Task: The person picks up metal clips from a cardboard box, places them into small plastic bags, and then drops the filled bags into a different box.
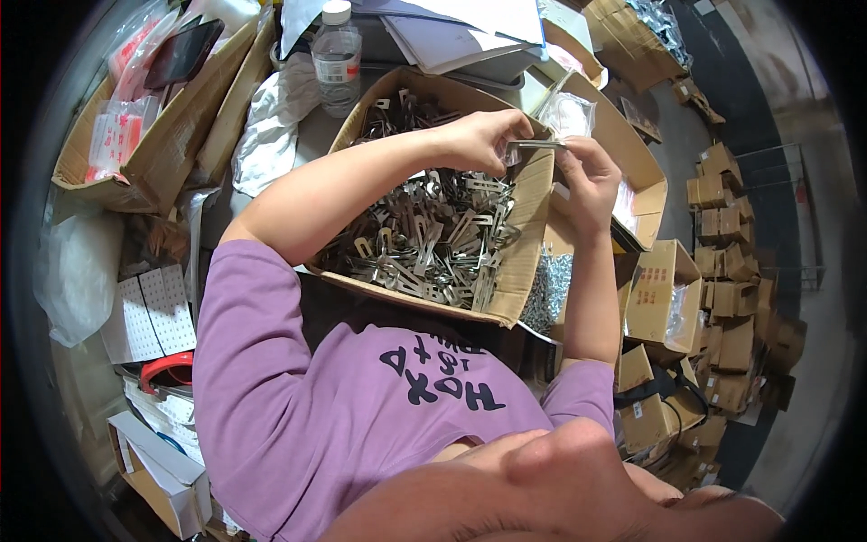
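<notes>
My left hand (485,142) reaches across the far right part of an open cardboard box (528,230). Its fingers are closed on what looks like a small clear plastic bag (511,154). Just to its right, over the box's right edge, my right hand (591,178) pinches a flat metal clip (536,144) between thumb and fingers. The clip lies level and its left end meets the bag at my left fingers. Loose slotted metal clips (433,237) fill the box below in a tangled heap.
A water bottle (337,68) stands behind the box, near papers (452,41). Left is a carton (172,135) with packets and a phone (184,52). On the right are an open carton (646,212), a pile of small silvery parts (545,289) and stacked cartons (722,230).
</notes>
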Tool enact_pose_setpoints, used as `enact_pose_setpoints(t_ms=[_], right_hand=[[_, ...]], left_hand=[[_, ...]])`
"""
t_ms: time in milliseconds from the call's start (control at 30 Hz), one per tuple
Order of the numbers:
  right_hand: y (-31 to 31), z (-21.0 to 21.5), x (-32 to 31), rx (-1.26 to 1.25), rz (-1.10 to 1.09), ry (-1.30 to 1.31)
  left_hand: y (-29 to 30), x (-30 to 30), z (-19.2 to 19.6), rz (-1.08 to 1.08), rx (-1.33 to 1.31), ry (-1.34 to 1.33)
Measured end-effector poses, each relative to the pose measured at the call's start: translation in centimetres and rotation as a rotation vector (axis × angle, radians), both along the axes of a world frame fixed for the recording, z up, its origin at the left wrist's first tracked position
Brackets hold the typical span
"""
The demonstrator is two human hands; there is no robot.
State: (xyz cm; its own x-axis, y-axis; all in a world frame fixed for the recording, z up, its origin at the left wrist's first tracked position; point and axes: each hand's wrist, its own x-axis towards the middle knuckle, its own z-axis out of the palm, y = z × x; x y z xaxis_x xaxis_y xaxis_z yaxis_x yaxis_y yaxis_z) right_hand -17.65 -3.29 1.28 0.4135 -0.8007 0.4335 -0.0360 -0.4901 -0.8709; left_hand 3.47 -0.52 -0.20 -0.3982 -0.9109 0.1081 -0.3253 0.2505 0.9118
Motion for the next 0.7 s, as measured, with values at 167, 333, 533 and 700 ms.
enact_pose_setpoints(t_ms=[167,333,533,700], right_hand=[[1.6,1.0,-0.1,-0.333,-0.028,0.369],[0.0,-1.2,-4.6,0.071,-0.161,0.712],[0.3,-5.9,-5.0,-0.110,-0.253,0.753],[0.4,-6.3,-5.9,0.095,-0.406,1.051]], left_hand=[[0.4,-0.9,-0.8,-0.070,0.045,0.146],[0.0,-0.9,-1.5,-0.106,0.164,0.329],[0.2,-1.1,-1.1,-0.078,0.181,0.289],[0.4,-1.0,-0.6,-0.086,0.233,0.275]])
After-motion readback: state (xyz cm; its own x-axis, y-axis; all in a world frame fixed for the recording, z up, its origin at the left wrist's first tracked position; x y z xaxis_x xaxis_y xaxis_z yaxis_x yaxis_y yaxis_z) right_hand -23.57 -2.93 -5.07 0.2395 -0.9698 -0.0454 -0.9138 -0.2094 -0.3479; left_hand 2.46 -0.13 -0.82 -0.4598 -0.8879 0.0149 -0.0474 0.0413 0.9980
